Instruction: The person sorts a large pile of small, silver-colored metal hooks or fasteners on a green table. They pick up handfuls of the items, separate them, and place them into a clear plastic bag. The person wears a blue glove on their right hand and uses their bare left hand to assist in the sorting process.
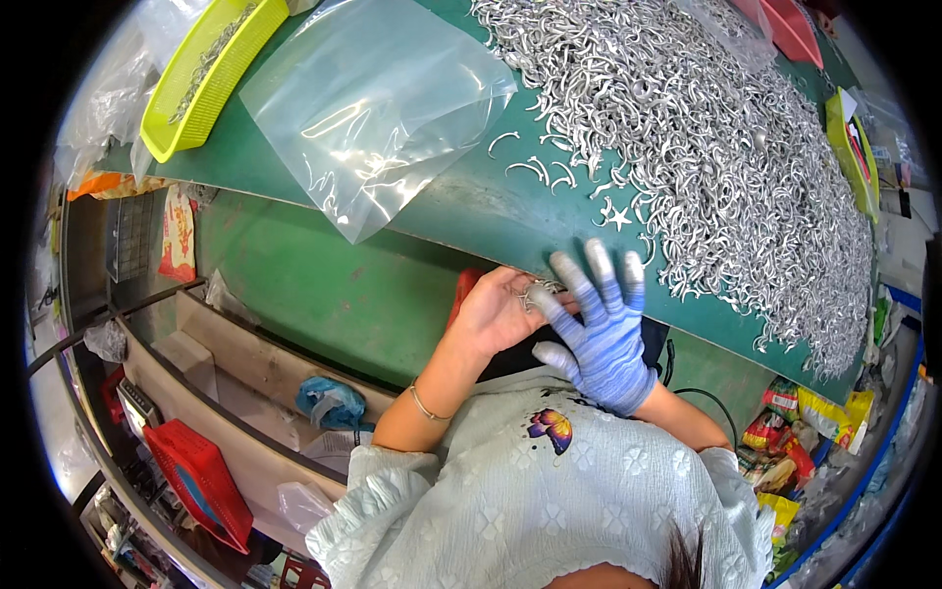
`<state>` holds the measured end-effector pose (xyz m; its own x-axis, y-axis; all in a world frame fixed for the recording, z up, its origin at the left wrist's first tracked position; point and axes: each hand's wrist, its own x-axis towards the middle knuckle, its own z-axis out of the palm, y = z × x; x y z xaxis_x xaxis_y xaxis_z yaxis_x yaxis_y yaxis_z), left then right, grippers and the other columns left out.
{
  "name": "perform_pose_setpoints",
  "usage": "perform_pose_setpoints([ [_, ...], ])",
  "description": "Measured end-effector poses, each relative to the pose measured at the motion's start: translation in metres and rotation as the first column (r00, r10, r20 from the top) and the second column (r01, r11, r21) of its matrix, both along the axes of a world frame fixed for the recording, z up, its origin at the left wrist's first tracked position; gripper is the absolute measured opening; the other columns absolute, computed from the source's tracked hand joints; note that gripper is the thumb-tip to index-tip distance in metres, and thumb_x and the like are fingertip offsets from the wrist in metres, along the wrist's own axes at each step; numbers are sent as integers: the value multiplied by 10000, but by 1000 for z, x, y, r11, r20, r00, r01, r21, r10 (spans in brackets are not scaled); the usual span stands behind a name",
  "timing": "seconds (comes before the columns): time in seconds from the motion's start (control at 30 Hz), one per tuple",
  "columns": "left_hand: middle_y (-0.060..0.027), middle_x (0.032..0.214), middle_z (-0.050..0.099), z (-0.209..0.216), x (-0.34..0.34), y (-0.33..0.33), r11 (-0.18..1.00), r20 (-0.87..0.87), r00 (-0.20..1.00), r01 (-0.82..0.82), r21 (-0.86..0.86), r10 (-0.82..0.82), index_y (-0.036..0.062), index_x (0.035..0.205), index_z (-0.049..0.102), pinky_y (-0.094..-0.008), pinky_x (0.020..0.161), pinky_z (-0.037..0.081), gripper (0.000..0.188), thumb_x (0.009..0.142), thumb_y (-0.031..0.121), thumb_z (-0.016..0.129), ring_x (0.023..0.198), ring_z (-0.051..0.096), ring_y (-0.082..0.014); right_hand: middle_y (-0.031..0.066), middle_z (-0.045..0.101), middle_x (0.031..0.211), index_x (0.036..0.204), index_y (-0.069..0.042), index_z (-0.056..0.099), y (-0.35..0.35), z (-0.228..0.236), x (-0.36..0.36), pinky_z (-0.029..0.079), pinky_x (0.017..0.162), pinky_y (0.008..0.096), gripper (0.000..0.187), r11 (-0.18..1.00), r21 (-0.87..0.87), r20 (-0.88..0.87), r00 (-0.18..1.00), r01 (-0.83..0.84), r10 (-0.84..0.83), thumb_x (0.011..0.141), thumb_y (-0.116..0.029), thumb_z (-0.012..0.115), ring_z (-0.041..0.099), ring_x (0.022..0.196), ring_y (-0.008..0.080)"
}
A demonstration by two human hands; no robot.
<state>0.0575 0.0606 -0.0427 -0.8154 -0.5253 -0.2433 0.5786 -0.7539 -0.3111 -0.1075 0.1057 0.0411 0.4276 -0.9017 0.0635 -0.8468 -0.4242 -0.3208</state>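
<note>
My bare left hand (496, 312) is cupped palm up at the near edge of the green table (471, 208), with a few small curved silver metal pieces (542, 291) in it. Over its fingers reaches my right hand (610, 353) in a blue and white knit glove, its fingers stretched out and spread; one gloved finger is close to the pieces, but contact is unclear. Beyond both hands lies a large heap of curved silver metal pieces (687, 157). A few loose ones (530, 169) and a star-like piece (616, 216) lie at its left border.
A clear plastic bag (378, 118) lies flat left of the heap, overhanging the table edge. Farther left stands a yellow-green basket (186, 128) holding metal pieces. Another yellow-green basket (852, 157) is at the right. A beige bench frame (245, 383) and red basket (201, 481) are lower left.
</note>
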Motion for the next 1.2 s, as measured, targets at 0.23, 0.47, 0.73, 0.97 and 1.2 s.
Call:
perform_pose_setpoints([
  [0.23, -260, 1111, 629, -3, 8, -3, 999, 55, 997, -48, -22, 50, -96, 1137, 548, -545, 1045, 428, 305, 926, 115, 481, 1084, 603, -403, 154, 387, 1460, 1322, -120, 526, -67, 8, 12, 115, 1115, 597, 588, 944, -235, -114, 958, 232, -264, 861, -483, 567, 268, 1399, 387],
  [0.47, -262, 1193, 598, 1, 14, -6, 996, 322, 944, -56, -67, 74, -95, 1208, 519, -547, 1072, 402, 333, 941, 104, 505, 1133, 577, -398, 137, 410, 1437, 1220, -106, 595, -47, 17, -5, 84, 1113, 612, 523, 941, -208, -52, 958, 266, -282, 827, -451, 616, 251, 1405, 389],
  [0.73, -257, 1215, 594, 12, 6, -10, 994, 172, 983, -41, -102, 58, -72, 1221, 530, -545, 1092, 376, 359, 967, 172, 460, 1163, 560, -397, 134, 410, 1440, 1220, -178, 627, -84, 13, 12, 109, 1121, 593, 454, 947, -239, -129, 960, 215, -250, 856, -447, 594, 259, 1396, 386],
  [0.97, -151, 1163, 645, 0, 6, -6, 995, 148, 987, -48, -88, 61, -17, 1179, 580, -515, 1042, 425, 339, 991, 223, 432, 1090, 606, -310, 131, 389, 1462, 1211, -172, 629, -39, 13, -2, 96, 1104, 649, 505, 971, -152, -67, 978, 184, -196, 794, -456, 650, 249, 1407, 395],
  [1.2, -131, 1133, 659, -5, 5, -1, 995, 116, 992, -44, -91, 55, 3, 1165, 594, -448, 993, 458, 374, 1020, 262, 367, 1056, 616, -301, 126, 405, 1439, 1192, -129, 612, -36, 13, 16, 111, 1083, 688, 535, 979, -135, -93, 982, 152, -166, 787, -477, 632, 257, 1405, 393],
])
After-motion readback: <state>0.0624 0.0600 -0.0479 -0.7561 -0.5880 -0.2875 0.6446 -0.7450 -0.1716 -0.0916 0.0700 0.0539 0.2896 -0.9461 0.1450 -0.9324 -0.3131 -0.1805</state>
